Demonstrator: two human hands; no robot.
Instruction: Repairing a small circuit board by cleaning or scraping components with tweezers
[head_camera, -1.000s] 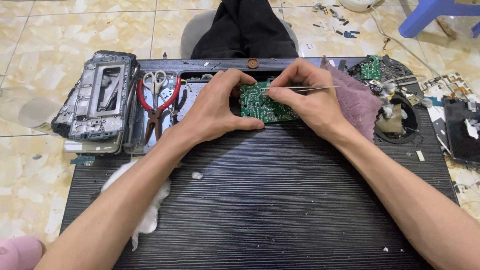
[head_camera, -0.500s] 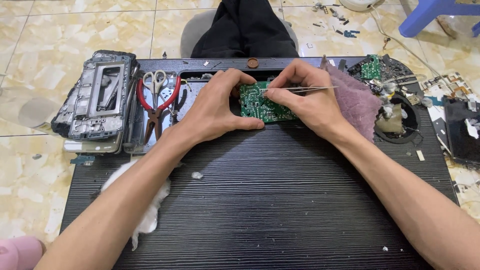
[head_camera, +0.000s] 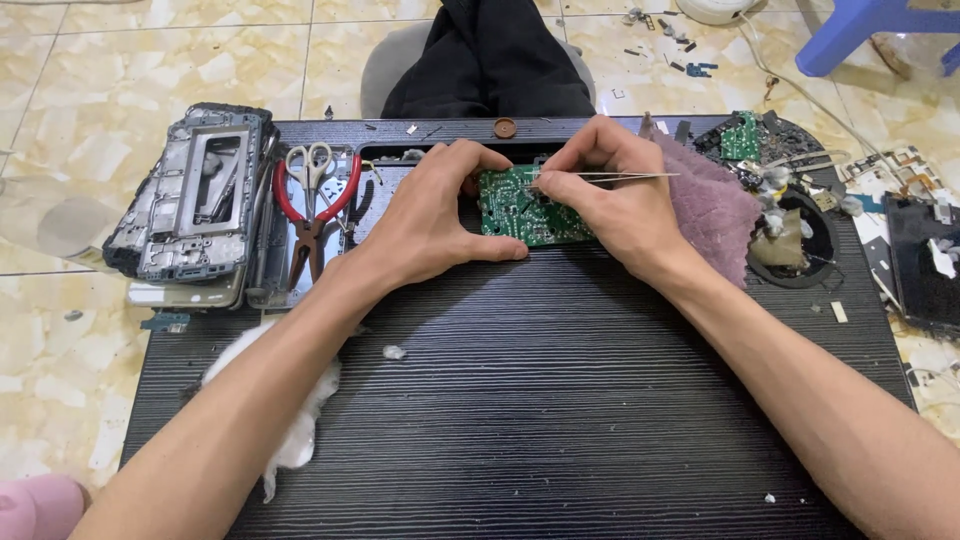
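1. The left hand (head_camera: 430, 215) lies palm-down on the black ribbed board (head_camera: 560, 420), forearm running in from the lower left. Its thumb stretches along the near edge of the green circuit board (head_camera: 525, 208), and its fingers curl over the far-left corner, so it clasps the board in place.
2. The circuit board sits flat near the far edge of the ribbed board, between the 2 hands.
3. The right hand (head_camera: 610, 200) arches over the board's right side, wrist bent, forearm coming in from the lower right. It pinches a pair of metal tweezers (head_camera: 610, 177) between thumb and fingers; the tweezers lie nearly level, their back end pointing right. The tips are hidden by the fingers.
4. A mauve cloth (head_camera: 715, 205) lies just beside the right hand.
5. Red-handled pliers (head_camera: 310, 215) and scissors (head_camera: 310, 160) lie left of the left hand, near a grey metal frame (head_camera: 195, 195).
6. White cotton wadding (head_camera: 300, 420) lies under the left forearm.
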